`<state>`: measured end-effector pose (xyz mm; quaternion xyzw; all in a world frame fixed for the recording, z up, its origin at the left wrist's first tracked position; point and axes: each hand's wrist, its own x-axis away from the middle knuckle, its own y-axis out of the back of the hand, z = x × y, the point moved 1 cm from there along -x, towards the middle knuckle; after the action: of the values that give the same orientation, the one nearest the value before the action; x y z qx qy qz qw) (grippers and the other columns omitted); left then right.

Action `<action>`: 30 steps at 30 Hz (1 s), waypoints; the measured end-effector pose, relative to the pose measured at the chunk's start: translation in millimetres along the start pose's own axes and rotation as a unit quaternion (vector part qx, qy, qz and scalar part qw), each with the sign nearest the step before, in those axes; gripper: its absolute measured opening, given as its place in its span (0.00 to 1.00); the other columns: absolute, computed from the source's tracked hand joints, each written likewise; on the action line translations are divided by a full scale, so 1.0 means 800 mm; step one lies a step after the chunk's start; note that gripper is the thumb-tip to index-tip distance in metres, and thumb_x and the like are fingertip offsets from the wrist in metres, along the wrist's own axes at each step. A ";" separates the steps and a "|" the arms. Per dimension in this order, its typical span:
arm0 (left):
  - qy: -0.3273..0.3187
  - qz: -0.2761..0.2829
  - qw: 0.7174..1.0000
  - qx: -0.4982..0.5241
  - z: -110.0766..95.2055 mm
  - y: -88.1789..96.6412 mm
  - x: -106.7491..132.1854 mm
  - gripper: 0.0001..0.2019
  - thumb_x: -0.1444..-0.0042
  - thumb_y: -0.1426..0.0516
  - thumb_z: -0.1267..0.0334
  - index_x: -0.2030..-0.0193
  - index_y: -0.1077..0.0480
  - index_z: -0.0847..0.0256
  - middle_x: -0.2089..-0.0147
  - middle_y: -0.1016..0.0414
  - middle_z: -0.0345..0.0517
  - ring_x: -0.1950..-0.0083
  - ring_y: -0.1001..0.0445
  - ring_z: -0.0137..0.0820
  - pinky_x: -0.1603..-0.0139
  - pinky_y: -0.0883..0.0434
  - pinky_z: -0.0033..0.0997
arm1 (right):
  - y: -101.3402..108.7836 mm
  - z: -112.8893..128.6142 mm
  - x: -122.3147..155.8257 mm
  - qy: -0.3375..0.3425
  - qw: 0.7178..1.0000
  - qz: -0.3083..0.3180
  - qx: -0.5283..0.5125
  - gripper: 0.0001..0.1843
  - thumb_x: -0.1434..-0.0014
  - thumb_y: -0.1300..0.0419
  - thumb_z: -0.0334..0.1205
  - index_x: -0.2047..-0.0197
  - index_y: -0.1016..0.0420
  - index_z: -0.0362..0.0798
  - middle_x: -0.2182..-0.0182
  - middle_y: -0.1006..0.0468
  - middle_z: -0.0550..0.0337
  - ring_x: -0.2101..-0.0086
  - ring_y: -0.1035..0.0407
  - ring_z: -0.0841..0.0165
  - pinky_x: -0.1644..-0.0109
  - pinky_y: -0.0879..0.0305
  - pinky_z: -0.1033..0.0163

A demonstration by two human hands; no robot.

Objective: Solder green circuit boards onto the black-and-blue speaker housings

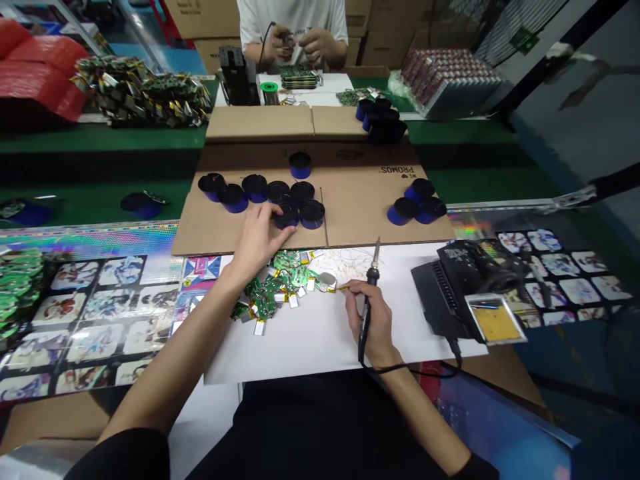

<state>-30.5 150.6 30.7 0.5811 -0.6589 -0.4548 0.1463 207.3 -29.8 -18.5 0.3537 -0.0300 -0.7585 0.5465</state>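
Note:
My left hand (259,233) reaches onto the cardboard, its thumb and fingers closed on the side of a round black-and-blue housing (287,217). More of these housings (303,192) stand close around it. A soldering iron (369,307) is in my right hand (373,320), tip pointing up and away from me. The thumb and index of that hand also pinch something thin and yellowish (343,287), too small to name. Between my hands lies a pile of green circuit boards (280,283) with small silvery battery packs, and a grey oval piece (327,279) at its right end.
A black soldering station (443,293) with a yellow sponge tray (495,321) stands right. Three housings (420,201) sit on the cardboard's right side, others at its far edge. Across the bench a person (295,40) works with both hands. Bundled boards (143,90) lie back left.

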 end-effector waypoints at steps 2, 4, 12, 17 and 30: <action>0.014 -0.014 0.999 0.026 0.000 0.001 0.001 0.13 0.35 0.35 0.54 0.56 0.32 0.59 0.52 0.23 0.50 0.50 0.24 0.41 0.46 0.26 0.43 | 0.011 0.004 0.004 -0.026 0.999 -0.020 -0.029 0.11 0.29 0.39 0.32 0.46 0.29 0.53 0.53 0.16 0.54 0.54 0.16 0.63 0.51 0.15 0.54; 0.015 0.008 0.998 0.063 -0.005 0.012 0.011 0.15 0.37 0.34 0.53 0.59 0.33 0.58 0.53 0.22 0.48 0.52 0.23 0.39 0.47 0.26 0.41 | 0.023 0.009 0.005 -0.061 0.995 -0.031 -0.079 0.12 0.29 0.38 0.33 0.45 0.29 0.53 0.53 0.17 0.54 0.58 0.15 0.65 0.54 0.15 0.57; -0.094 0.299 0.929 0.196 -0.083 0.017 0.129 0.08 0.33 0.37 0.62 0.55 0.33 0.55 0.34 0.25 0.52 0.32 0.25 0.42 0.34 0.25 0.50 | 0.060 0.046 -0.022 -0.107 0.978 -0.070 -0.165 0.09 0.29 0.37 0.34 0.47 0.29 0.52 0.56 0.20 0.59 0.62 0.15 0.66 0.55 0.14 0.57; -0.035 0.267 0.935 0.233 -0.110 0.004 0.151 0.21 0.36 0.36 0.66 0.40 0.37 0.53 0.25 0.34 0.59 0.23 0.33 0.47 0.26 0.31 0.58 | 0.063 0.065 -0.031 -0.119 0.969 -0.066 -0.204 0.10 0.29 0.37 0.33 0.47 0.30 0.52 0.57 0.20 0.59 0.65 0.16 0.67 0.60 0.13 0.58; 0.116 0.176 0.843 0.494 -0.149 -0.029 0.085 0.15 0.37 0.34 0.65 0.48 0.32 0.58 0.67 0.25 0.36 0.67 0.25 0.26 0.64 0.29 0.27 | 0.064 0.034 -0.027 0.076 0.994 0.066 -0.029 0.33 0.40 0.27 0.32 0.36 0.33 0.57 0.33 0.24 0.47 0.29 0.33 0.49 0.26 0.34 0.27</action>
<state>51.2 40.7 54.9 0.4992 -0.8657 0.0354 -0.0076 236.2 -41.5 34.7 0.3913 0.0106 -0.6924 0.6061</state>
